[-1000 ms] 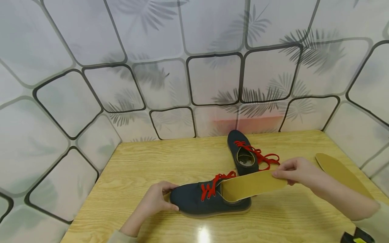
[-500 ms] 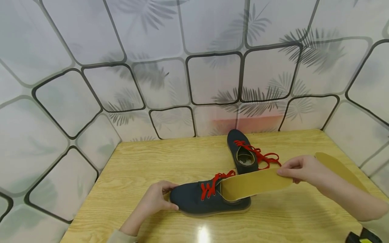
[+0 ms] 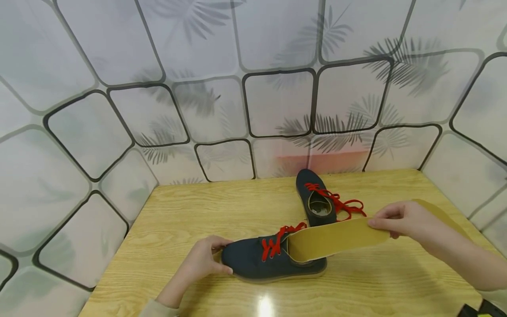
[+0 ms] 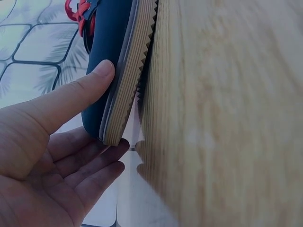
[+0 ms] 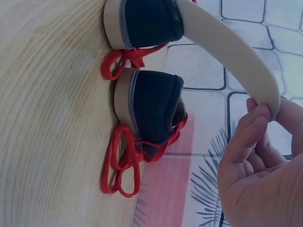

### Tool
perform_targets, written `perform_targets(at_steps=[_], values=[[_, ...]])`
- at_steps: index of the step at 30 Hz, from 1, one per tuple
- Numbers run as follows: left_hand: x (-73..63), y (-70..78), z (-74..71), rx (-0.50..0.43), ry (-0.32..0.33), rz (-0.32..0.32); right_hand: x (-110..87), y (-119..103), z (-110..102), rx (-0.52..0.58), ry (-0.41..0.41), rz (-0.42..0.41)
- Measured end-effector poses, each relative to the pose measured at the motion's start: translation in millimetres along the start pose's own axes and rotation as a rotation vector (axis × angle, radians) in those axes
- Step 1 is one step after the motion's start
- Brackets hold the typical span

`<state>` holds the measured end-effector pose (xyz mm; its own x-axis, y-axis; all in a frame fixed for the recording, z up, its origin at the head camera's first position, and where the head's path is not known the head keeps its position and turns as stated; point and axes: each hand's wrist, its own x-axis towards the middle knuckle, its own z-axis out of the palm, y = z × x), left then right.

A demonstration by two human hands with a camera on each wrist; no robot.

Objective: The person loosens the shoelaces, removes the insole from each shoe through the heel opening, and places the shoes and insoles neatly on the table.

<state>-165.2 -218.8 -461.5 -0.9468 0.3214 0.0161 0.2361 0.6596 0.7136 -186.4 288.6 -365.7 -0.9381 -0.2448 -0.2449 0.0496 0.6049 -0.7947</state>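
A navy shoe [image 3: 245, 259] with red laces lies on the table, toe to the left. My left hand [image 3: 203, 260] holds its toe; the left wrist view shows the thumb on the upper and the fingers round the front of the ridged sole [image 4: 124, 94]. A yellow insole [image 3: 336, 240] sticks out of the shoe's opening, its front part hidden inside. Between thumb and fingers, my right hand [image 3: 402, 222] pinches the insole's outer end. The right wrist view shows the insole's pale edge [image 5: 232, 52] bending as it comes out of the heel opening.
Behind stands a second navy shoe [image 3: 306, 178], its loose red laces [image 3: 350, 210] spread to the right. Another yellow insole [image 3: 445, 218] lies on the wooden table [image 3: 206, 207] at the right, partly behind my right forearm. A patterned backdrop [image 3: 277, 105] borders the table.
My right hand has moved to the right, drawing more of the insole out of the shoe. The left hand and both shoes have stayed in place.
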Motion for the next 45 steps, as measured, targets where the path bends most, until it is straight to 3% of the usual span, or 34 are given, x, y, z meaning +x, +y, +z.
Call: perform_targets(at_steps=[18,24,29,38,45], values=[[-0.3,7.8,0.7,0.095,-0.019,-0.015,-10.0,1,-12,-0.010,-0.017,0.009],[1.0,14.3,-3.1,0.145,-0.043,-0.032,-14.0,4,-15,-0.002,0.010,-0.011],[2.6,22.6,-9.3,0.166,-0.024,-0.040,-18.0,6,-21,-0.012,0.028,0.000],[13.6,36.3,-11.6,0.205,-0.026,0.009,-22.3,14,-26,-0.026,0.061,-0.020],[21.6,48.5,-6.8,0.166,-0.054,0.050,-28.8,20,-33,-0.035,0.100,-0.047]])
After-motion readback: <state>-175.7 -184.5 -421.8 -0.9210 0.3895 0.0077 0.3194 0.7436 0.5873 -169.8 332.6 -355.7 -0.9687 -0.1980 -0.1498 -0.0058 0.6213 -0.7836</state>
